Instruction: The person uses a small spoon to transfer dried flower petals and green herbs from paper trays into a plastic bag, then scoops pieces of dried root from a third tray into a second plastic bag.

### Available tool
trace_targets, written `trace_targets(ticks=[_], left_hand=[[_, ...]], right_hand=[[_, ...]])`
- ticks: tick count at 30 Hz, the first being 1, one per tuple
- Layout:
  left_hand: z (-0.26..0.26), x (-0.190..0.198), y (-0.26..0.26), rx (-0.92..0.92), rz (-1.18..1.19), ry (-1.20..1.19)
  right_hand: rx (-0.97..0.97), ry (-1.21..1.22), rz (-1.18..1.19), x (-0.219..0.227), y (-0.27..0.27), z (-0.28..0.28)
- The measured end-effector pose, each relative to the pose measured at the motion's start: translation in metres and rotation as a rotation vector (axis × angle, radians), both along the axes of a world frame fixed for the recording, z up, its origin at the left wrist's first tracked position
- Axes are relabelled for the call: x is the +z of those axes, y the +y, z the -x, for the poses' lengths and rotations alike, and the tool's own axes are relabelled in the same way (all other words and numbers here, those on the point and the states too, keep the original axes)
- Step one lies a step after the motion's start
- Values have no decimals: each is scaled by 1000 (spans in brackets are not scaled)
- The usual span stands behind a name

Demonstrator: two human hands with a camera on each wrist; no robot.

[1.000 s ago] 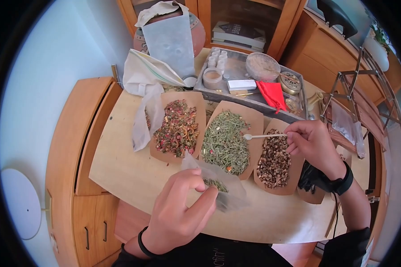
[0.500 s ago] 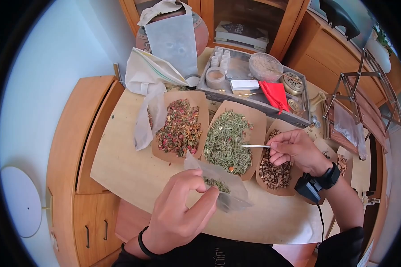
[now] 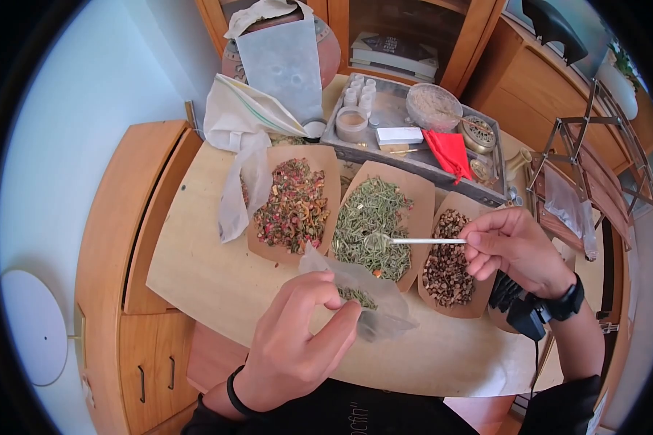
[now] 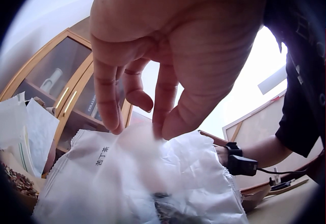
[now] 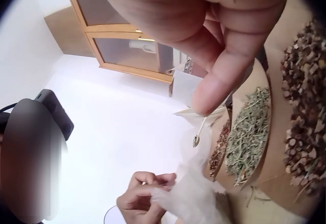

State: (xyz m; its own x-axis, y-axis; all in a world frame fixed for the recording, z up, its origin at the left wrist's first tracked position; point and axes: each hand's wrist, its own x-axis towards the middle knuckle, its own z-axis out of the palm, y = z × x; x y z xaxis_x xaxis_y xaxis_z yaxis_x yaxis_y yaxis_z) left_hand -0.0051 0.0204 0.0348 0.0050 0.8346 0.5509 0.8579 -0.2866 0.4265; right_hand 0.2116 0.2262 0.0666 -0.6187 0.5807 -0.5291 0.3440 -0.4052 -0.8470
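Note:
My left hand (image 3: 297, 337) pinches the edge of a translucent white pouch (image 3: 388, 308) with some green dried herb inside, low at the middle of the head view. In the left wrist view the pouch (image 4: 97, 183) shows dark printed characters. A thin white spoon (image 3: 428, 241) is pinched at its handle end by my right hand (image 3: 519, 250), above the tray of dark brown chopped pieces (image 3: 453, 275). The spoon's bowl is over the green herb (image 3: 370, 217) in the middle paper tray; in the right wrist view a little green material lies on the spoon (image 5: 196, 138).
A paper tray of reddish dried petals (image 3: 294, 206) stands left, with another translucent pouch (image 3: 239, 188) against it. Behind, a grey tray (image 3: 421, 168) holds small white bottles, a bowl, a red pouch (image 3: 448, 154) and a brass tin. A folding metal rack (image 3: 569, 138) stands at right.
My right hand first moved down and slightly left, then back to the right with the spoon. The left hand and its pouch have shifted only slightly.

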Motion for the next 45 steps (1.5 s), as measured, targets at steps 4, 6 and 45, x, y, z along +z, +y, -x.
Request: trace_targets(ticks=[4, 6, 45], left_hand=[[-3, 2, 1, 50, 26, -21], [-4, 1, 1, 51, 20, -23], [2, 8, -1, 10, 36, 33]], right_hand=[[85, -65, -96, 27, -21, 5], [90, -63, -106, 29, -33, 6], [-86, 40, 37, -56, 9, 6]])
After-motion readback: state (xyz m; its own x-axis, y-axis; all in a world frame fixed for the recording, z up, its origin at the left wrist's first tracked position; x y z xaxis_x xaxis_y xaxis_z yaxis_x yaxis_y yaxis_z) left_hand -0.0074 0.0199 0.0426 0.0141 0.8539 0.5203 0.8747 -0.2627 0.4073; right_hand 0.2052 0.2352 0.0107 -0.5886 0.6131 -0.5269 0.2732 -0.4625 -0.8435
